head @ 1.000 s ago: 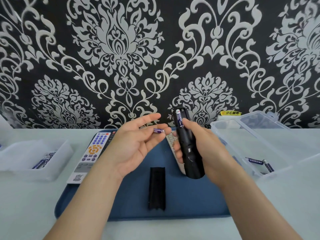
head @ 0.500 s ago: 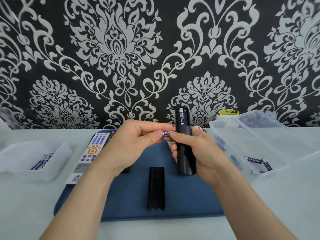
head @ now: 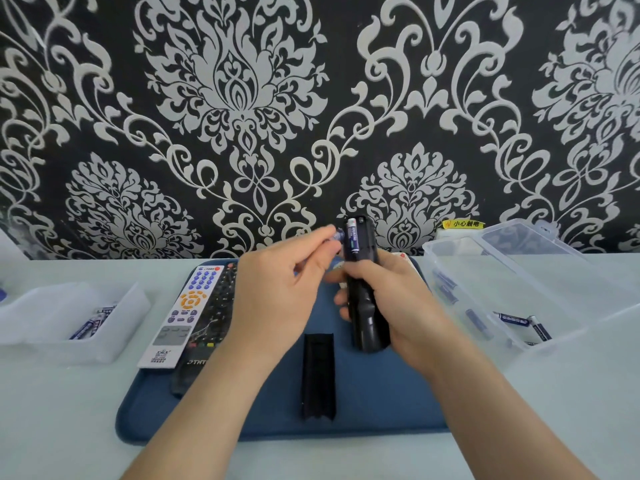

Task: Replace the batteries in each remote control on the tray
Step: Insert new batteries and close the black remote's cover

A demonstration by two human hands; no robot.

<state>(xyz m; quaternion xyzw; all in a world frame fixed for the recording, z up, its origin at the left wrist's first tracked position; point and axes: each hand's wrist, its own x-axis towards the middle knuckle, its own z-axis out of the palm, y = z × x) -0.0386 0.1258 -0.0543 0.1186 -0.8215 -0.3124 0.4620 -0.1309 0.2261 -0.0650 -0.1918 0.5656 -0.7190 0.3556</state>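
Note:
My right hand (head: 394, 299) grips a black remote (head: 363, 289) upright over the blue tray (head: 207, 420), its open battery bay facing me. One blue battery (head: 353, 240) sits in the bay. My left hand (head: 277, 289) pinches a second blue battery (head: 337, 234) at the bay's upper left edge. The remote's black cover (head: 318, 379) lies flat on the tray in front. A white remote (head: 183, 315) and a dark remote (head: 211, 327) lie side by side on the tray's left part. Another light remote behind my hands is mostly hidden.
A frosted open box (head: 114, 327) with several blue batteries stands at the left on the pale table. A clear lidded box (head: 450, 258) holding several batteries (head: 516, 320) stands at the right. Patterned wallpaper rises directly behind the table.
My left hand closed its fingers on the battery and carried it up and right to the remote's open bay. My right hand tilted the remote more upright.

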